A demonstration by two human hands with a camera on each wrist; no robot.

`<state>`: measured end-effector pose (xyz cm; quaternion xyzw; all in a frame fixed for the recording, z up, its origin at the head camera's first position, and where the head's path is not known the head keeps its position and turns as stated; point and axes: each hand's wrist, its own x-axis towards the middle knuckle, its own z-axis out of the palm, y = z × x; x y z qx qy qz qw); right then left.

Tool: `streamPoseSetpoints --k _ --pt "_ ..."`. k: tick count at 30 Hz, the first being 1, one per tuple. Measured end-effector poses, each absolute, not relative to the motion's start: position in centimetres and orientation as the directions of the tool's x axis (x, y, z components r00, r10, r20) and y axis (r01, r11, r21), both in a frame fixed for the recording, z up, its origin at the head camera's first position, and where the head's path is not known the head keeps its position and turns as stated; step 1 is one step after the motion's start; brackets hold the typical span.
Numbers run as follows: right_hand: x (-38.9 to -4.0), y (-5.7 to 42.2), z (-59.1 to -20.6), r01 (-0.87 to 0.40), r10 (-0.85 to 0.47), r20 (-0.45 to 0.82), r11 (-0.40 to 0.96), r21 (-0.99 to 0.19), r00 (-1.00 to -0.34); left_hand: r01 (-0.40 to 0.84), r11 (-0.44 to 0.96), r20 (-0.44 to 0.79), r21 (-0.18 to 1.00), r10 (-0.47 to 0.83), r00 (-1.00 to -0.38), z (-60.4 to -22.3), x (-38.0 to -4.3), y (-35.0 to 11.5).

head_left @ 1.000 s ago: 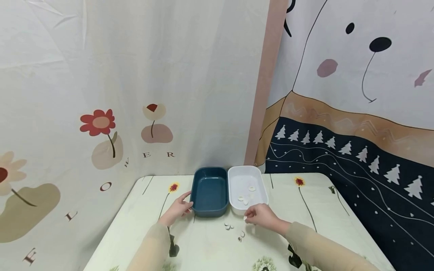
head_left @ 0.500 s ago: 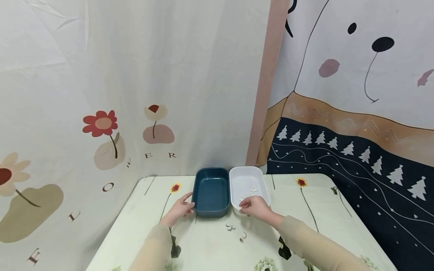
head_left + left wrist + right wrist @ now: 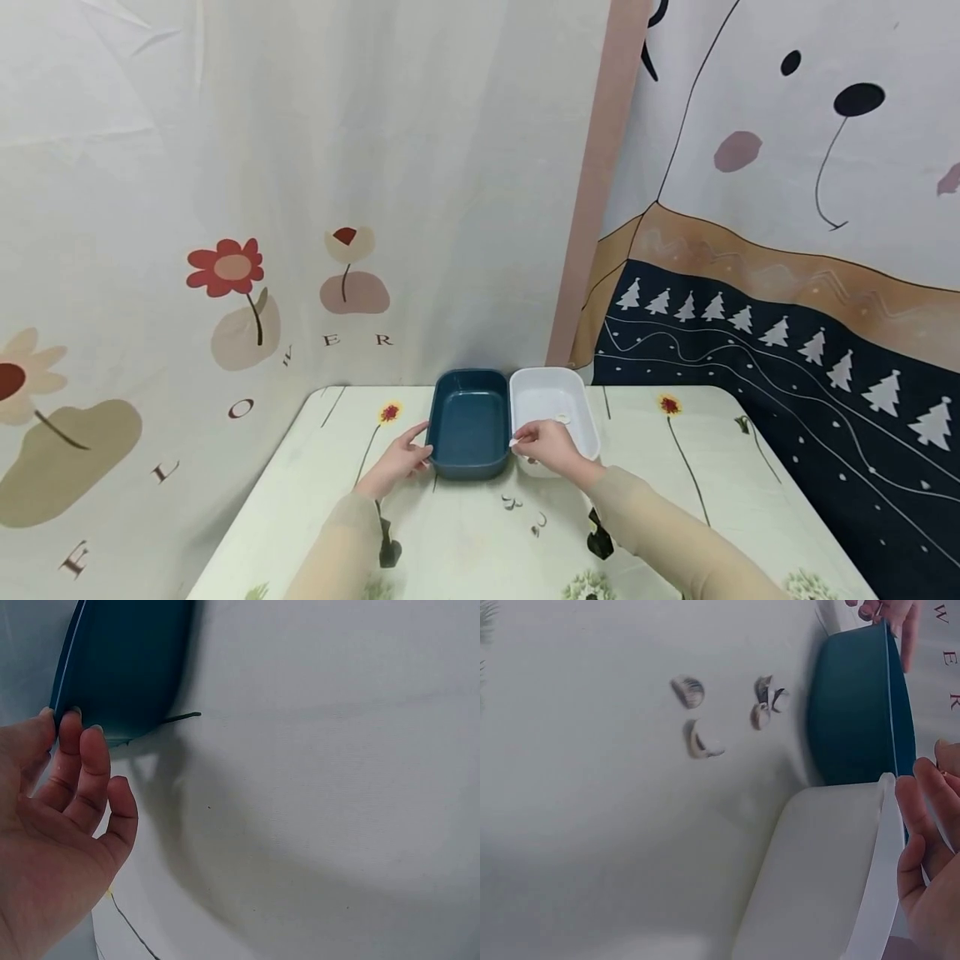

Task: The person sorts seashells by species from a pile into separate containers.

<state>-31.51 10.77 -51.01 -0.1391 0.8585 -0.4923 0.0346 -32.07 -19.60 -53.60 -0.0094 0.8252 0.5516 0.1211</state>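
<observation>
My left hand grips the left rim of a dark teal tray, thumb and fingertips on either side of the wall. Over the left front part of the adjoining white tray is my right hand. Its fingertips pinch a small white shell by the edge where the two trays meet; that piece is hidden in the right wrist view. Another white shell lies inside the white tray, partly behind the hand. On the table in front of the trays sit several shells in two loose groups.
The trays stand side by side near the back edge of a table with a flower-print cloth. A printed curtain hangs right behind them. Another printed cloth with a bear face hangs at the right.
My right hand has moved left and away from me, from the white tray's front edge to its left side, carrying the small shell. My left hand has stayed on the teal tray's rim.
</observation>
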Motion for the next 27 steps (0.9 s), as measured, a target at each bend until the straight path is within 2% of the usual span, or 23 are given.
streamPoseSetpoints --k 19,27 --pt "-33.8 7.4 -51.1 -0.106 -0.158 0.041 0.434 -0.895 -0.987 -0.138 0.405 -0.203 0.904 0.122 -0.972 -53.4 -31.8 -19.6" --pt "-34.7 6.9 -51.0 -0.096 -0.166 0.023 0.451 -0.887 -0.986 -0.145 0.412 -0.210 0.900 0.118 -0.970 -53.3 -31.9 -19.5"
